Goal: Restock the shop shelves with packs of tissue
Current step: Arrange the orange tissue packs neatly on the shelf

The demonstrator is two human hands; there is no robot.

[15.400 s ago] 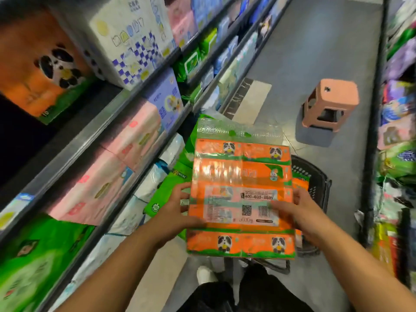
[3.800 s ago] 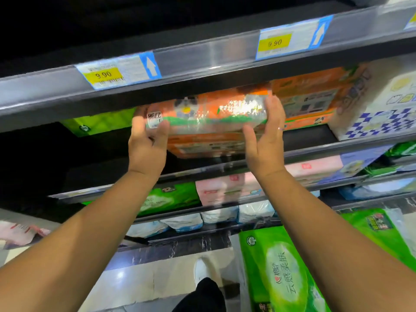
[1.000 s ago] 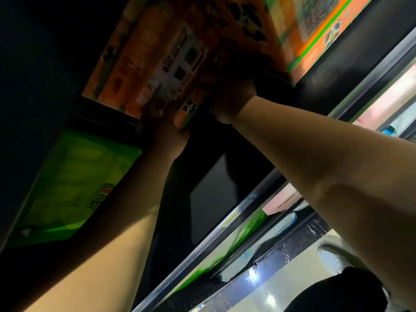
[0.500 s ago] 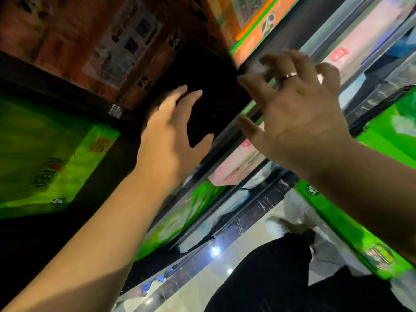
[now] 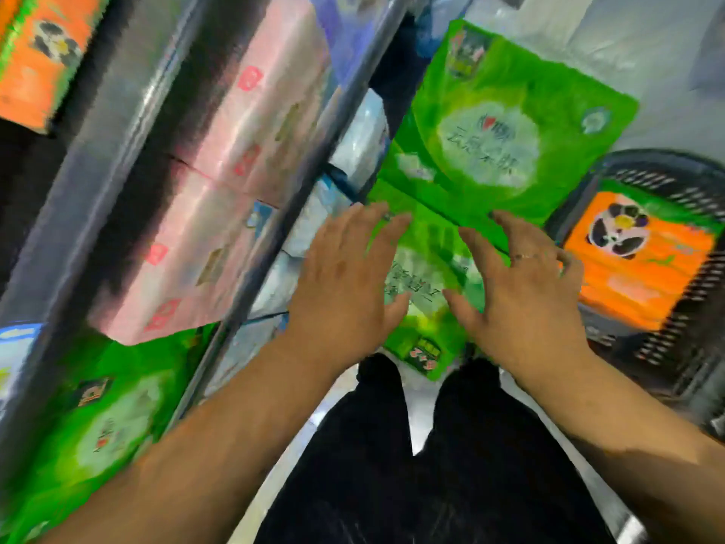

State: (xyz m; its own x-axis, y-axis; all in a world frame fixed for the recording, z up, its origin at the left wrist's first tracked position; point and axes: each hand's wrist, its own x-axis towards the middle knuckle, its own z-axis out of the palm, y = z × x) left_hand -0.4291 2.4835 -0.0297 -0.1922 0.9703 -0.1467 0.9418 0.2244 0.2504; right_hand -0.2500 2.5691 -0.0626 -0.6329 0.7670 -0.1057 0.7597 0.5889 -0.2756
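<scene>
Palms down: your left hand (image 5: 345,284) & right hand (image 5: 521,296) hover, fingers spread, gripping nothing, over green plastic tissue packs (image 5: 490,151) on grey floor (image 5: 674,111); contact unclear (blur). Pink tissue packs (image 5: 251,123) sit on metal shelf (image 5: 106,131), left. Black mesh basket (image 5: 686,335), right, w/ orange panda-print tissue pack (image 5: 643,268) inside.

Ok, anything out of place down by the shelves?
Two green packs sit loose in the aisle beside the shelves, not shelved; an orange pack lies in the basket. No damage visible, though the frame is blurred.

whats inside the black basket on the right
An orange tissue pack with a panda print lies in the black basket. Whatever is under the pack, and the basket's floor below it, is covered.
</scene>
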